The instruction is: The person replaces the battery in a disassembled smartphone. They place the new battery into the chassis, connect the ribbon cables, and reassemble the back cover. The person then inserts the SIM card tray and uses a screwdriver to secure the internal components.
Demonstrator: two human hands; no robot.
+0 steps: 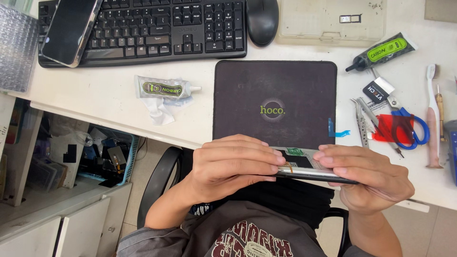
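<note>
Both hands hold an opened phone (309,166) edge-on at the near edge of the worktop (109,95), just in front of a dark mat (273,85). The left hand (233,164) curls over the phone's left end, its fingers (264,159) clamped on it with the tips pressed along the upper face near a small orange strip. The right hand (366,176) grips the right end, its fingers (333,159) lying flat on top and closed around the body from below. The phone's exposed inside shows between the two hands, with a green patch near its far edge. On the mat's right side lies a bit of blue tape (339,133). Farther right sit tweezers (361,124), scissors (404,124) with blue handles, a red film (388,128), a toothbrush (432,119) and a black glue tube (383,51). Left of the mat lies a clear glue tube (164,88) on a crumpled tissue (159,110). At the back stand a keyboard (157,26) with another phone (71,29) resting across its left end, a mouse (262,20) and a pale plastic case (331,21).
</note>
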